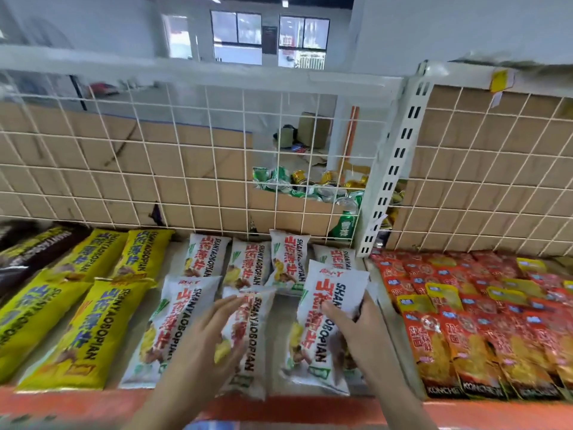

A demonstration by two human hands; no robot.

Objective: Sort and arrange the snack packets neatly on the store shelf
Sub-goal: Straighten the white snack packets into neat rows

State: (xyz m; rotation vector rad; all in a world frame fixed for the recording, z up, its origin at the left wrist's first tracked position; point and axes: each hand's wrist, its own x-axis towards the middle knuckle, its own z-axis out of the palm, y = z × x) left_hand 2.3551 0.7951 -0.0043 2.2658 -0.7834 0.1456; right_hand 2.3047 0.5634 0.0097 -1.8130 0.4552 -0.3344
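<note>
White snack packets with red lettering lie in two rows on the shelf (280,308). My left hand (204,336) rests with straight fingers on the middle front white packet (251,342). My right hand (356,333) grips the right front white packet (322,318) at its right edge, thumb on top, and the packet's far end is lifted off the shelf. Another front white packet (167,324) lies to the left. Three back-row white packets (248,262) lie against the wire grid, and a fourth is half hidden behind the held one.
Yellow packets (77,324) fill the shelf to the left, with dark packets (28,252) beyond them. Red and yellow packets (483,321) crowd the neighbouring shelf section on the right. A white wire grid (192,169) backs the shelf; cans (310,184) show behind it. An orange strip (71,401) edges the front.
</note>
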